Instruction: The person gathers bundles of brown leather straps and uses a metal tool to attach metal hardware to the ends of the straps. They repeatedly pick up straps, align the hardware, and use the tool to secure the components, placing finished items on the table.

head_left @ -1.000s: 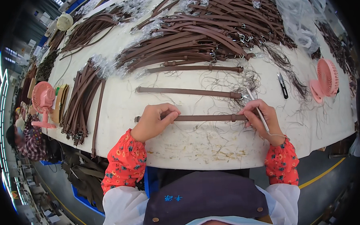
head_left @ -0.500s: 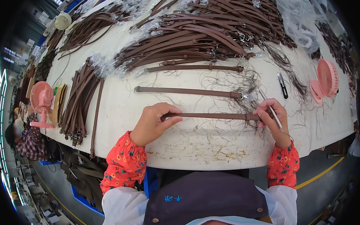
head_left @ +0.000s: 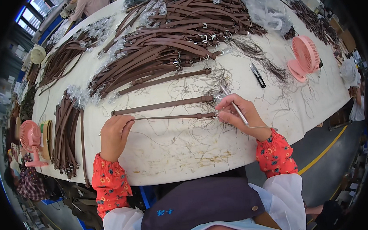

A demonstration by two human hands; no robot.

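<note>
A narrow brown strap (head_left: 167,117) stretches between my two hands, seen nearly edge-on. My left hand (head_left: 116,136) pinches its left end between thumb and fingers. At the other end, my right hand (head_left: 242,115) grips the strap by its small metal buckle (head_left: 214,115). A slim silver pen-shaped tool (head_left: 238,111) also lies across the fingers of that hand, slanting up to the left. Just beyond the held strap, another brown strap (head_left: 163,105) lies flat on the white table (head_left: 165,157). Loose dark threads (head_left: 219,86) tangle near its buckle end.
A large heap of brown straps (head_left: 160,46) covers the far middle, with a smaller bundle (head_left: 66,136) at left. Thread snips (head_left: 257,75) lie at right, near a pink fan (head_left: 304,56). Another pink fan (head_left: 31,142) stands left. Clear plastic (head_left: 265,8) sits at the far right.
The view has shifted, so the table's contents appear further left. The held strap has turned from its broad face to nearly edge-on, and its buckle now shows beside my right fingers.
</note>
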